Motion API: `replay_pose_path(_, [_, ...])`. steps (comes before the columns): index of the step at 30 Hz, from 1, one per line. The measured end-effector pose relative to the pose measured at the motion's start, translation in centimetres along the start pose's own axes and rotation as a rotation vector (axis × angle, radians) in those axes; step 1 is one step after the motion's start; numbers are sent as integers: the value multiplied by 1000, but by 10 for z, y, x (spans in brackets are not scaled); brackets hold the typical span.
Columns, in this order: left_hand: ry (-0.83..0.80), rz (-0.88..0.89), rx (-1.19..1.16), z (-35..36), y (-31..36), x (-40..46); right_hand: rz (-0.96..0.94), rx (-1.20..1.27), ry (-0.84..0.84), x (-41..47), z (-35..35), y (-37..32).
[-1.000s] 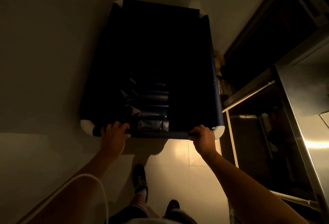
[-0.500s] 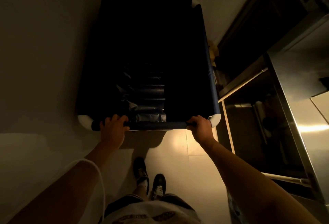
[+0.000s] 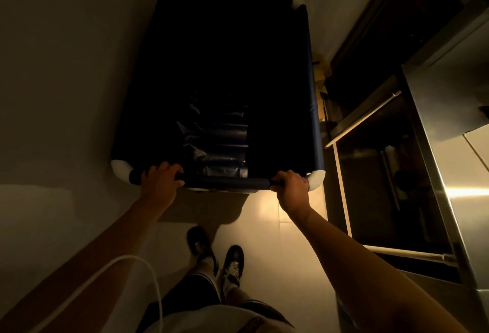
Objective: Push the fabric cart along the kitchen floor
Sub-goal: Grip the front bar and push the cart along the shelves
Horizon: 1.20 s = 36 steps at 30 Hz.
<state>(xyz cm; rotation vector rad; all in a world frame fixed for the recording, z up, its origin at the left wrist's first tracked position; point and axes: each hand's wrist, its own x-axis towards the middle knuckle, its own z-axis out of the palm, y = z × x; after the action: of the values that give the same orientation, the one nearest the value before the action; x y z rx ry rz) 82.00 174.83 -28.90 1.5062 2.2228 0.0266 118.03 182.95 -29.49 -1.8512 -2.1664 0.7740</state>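
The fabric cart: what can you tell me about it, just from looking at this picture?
The fabric cart is a deep rectangular bin of dark navy cloth with rounded white corner pieces. It stands upright on the pale floor, close beside a steel counter on its right. Inside, creased shiny dark material shows; the rest is too dim to read. A dark padded handle bar runs across its near end, with the left hand and right hand closed around it.

It was a dim commercial kitchen. A stainless steel table [image 3: 449, 110] with an undershelf stood beside a tiled floor [image 3: 264, 227]
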Motion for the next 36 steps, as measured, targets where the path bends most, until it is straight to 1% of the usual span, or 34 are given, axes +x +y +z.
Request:
replay_pose_path(6, [9,0,32,8,-6,-30,1,20,6,-32,4,1])
replay_pose_path(12, [-17,2,34,16,-16,-53,22,3,24,-62,13,0])
replay_pose_path(18, [-15,50,44,19,-30,-71,70,10,27,-93,23,-7])
replay_pose_path(21, [-49,60,51,21,-41,-83,93,8,36,-117,30,-12])
replay_pose_path(28, [-68,110,89,27,-68,-116,128,-19,61,-178,49,-25])
replay_pose_path(32, [-116,151,106,30,-85,-134,147,-49,82,-213,62,-32])
replay_pose_path(36, [-170,147,131,33,-96,-149,175,-28,95,-241,73,-35])
